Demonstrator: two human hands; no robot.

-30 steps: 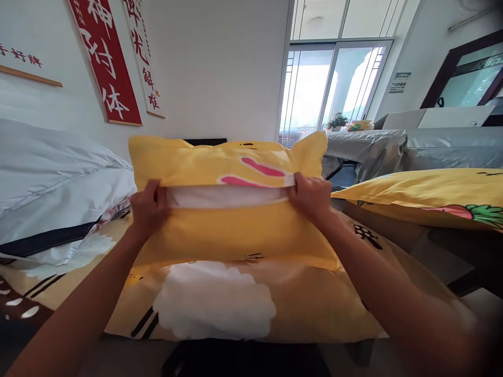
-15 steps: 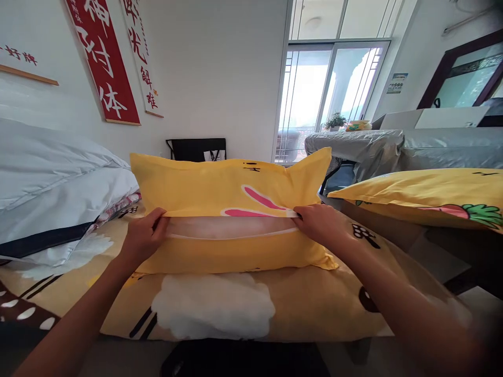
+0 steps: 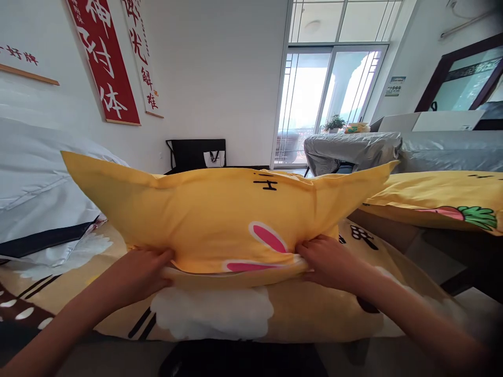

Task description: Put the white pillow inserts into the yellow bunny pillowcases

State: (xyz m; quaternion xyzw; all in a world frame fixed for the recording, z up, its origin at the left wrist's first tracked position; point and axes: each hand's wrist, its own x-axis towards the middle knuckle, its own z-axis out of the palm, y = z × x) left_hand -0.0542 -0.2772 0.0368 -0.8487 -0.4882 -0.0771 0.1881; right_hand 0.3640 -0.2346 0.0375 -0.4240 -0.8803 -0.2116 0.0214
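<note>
A yellow pillowcase with pink-and-white ear shapes and small black marks spans the middle of the view, plumped over a pillow. My left hand grips its near edge on the left, fingers curled into the cloth. On the right, my right hand is closed on the same edge beside the ear print. Between the hands the opening's edge sags slightly, and the pillow inside is hidden. Both far corners stick up and outward. Beneath lies a tan patterned bedspread with a white cloud shape.
Another yellow pillow with a carrot print lies to the right. White bedding is heaped at left. Behind stand a black chair with a white bag and plastic-covered furniture near a glass door.
Both hands have come down and nearer with the pillowcase edge. The gap that showed the pale pillow has closed over, and the far corners have spread outward.
</note>
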